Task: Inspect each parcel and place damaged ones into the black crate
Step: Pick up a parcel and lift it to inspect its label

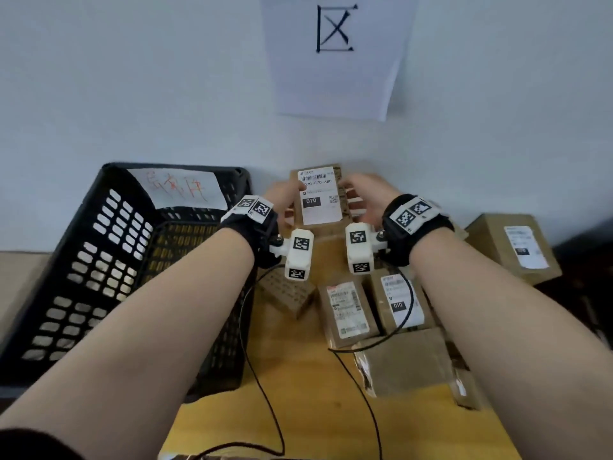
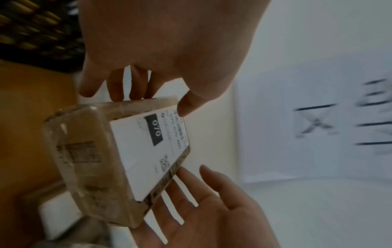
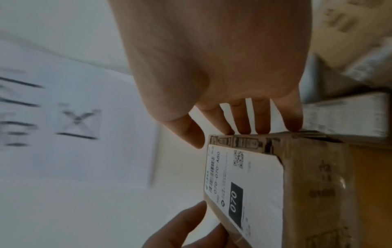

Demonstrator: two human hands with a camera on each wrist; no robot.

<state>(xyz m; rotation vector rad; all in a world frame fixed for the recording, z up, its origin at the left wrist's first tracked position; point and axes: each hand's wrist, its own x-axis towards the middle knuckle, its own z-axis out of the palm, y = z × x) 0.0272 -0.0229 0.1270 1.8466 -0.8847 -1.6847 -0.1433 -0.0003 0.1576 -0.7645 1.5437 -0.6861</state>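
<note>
A brown cardboard parcel [image 1: 320,197] [image 2: 127,151] [image 3: 297,184] with a white "070" label is held up in front of the wall, label towards me. My left hand [image 1: 287,197] [image 2: 165,102] pinches its left side, thumb on the label and fingertips on the edge. My right hand [image 1: 360,195] [image 3: 220,134] presses straight fingers against the opposite edge, thumb just off the corner. The black perforated crate [image 1: 99,260] stands at the left, its inside largely hidden by my left forearm.
Several more brown parcels lie on the yellow table [image 1: 298,376]: two labelled ones [image 1: 348,310] [image 1: 399,302] below my wrists, a flat one [image 1: 404,363] nearer me, a large box [image 1: 514,250] at the right. Black cables [image 1: 265,393] trail across the table. A paper sheet [image 1: 335,54] hangs on the wall.
</note>
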